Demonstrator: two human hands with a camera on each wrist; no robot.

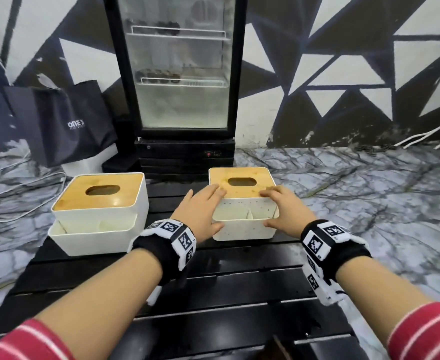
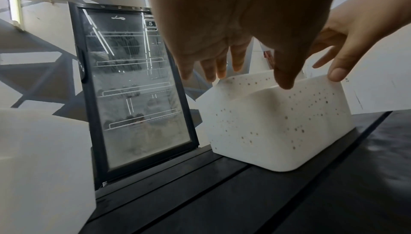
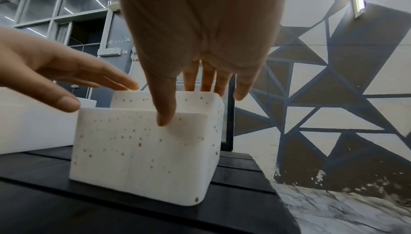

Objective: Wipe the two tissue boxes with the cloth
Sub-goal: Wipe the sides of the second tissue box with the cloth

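Two white tissue boxes with wooden slotted lids stand on a black slatted table (image 1: 226, 294). The left tissue box (image 1: 99, 211) looks clean and nothing touches it. The right tissue box (image 1: 245, 224) (image 2: 278, 132) (image 3: 142, 158) is speckled with brown spots. My left hand (image 1: 206, 206) (image 2: 240, 72) lies on its left side, fingers straight on the lid, thumb at the front compartment's rim. My right hand (image 1: 278, 206) (image 3: 195, 100) mirrors it on the right side. No cloth is in view.
A glass-door fridge (image 1: 182, 74) stands on the floor just behind the table. A black paper bag (image 1: 68, 123) leans on the wall at the left, with white cables (image 1: 19, 188) on the marble floor. The left box (image 3: 33, 128) sits close beside the right one.
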